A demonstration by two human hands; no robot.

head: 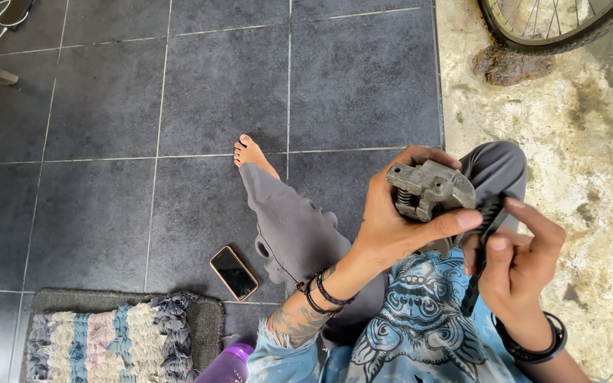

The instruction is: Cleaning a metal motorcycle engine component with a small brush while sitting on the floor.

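While the person is sitting on the dark tiled floor (pixel 108 106), the left hand (pixel 391 213) is gripping a grey metal part (pixel 431 188) with a small coil spring showing on its side; the fingers are wrapping around the back of the part and the thumb (pixel 455 221) is lying across its lower front edge, so the grasp is closed firmly on the part; the part is being held above the person's lap, just in front of the grey-trousered knee (pixel 494 167). The right hand (pixel 516 262) is pinching a narrow black piece (pixel 478 269) between thumb and forefinger; the upper end of this piece is touching the underside of the metal part, and the lower end is hanging down over the blue printed shirt (pixel 420 319). Both wrists are wearing dark bands. A phone (pixel 233 273) is lying face up on the tiles beside the outstretched leg (pixel 285 220); a woven rag mat (pixel 115 340) and a purple bottle (pixel 227 365) are sitting near the bottom edge; a bicycle wheel (pixel 555 25) is resting on the rough concrete at the top right.
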